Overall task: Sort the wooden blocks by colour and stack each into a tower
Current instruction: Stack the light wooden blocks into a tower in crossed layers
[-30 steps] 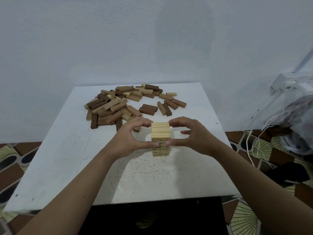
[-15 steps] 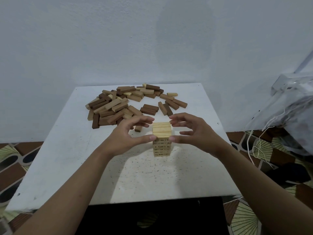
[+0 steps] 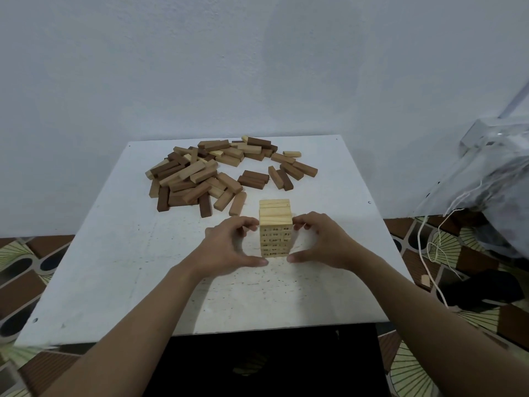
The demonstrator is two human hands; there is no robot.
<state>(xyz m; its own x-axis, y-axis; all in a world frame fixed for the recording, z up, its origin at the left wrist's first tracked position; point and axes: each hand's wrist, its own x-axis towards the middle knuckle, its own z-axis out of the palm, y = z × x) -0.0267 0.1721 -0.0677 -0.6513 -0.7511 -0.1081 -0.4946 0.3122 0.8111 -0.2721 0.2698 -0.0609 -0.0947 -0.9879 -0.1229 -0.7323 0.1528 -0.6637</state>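
This looks like a room in a home rather than a workplace. The small white table (image 3: 114, 267) stands pushed against a plain, pale painted wall (image 3: 200, 67) behind it. Around the table the floor (image 3: 17, 270) is laid with decorative tiles in a fan pattern of green, brown and black. To the right of the table lies household clutter: a heap wrapped in clear plastic (image 3: 498, 179), a loose white cord (image 3: 419, 234) trailing down beside it, and a dark cloth (image 3: 483, 290) on the tiles. On the table sit loose wooden blocks (image 3: 200, 179) and a pale tower (image 3: 275, 224) with printed numbers, the pieces of a stacking game.
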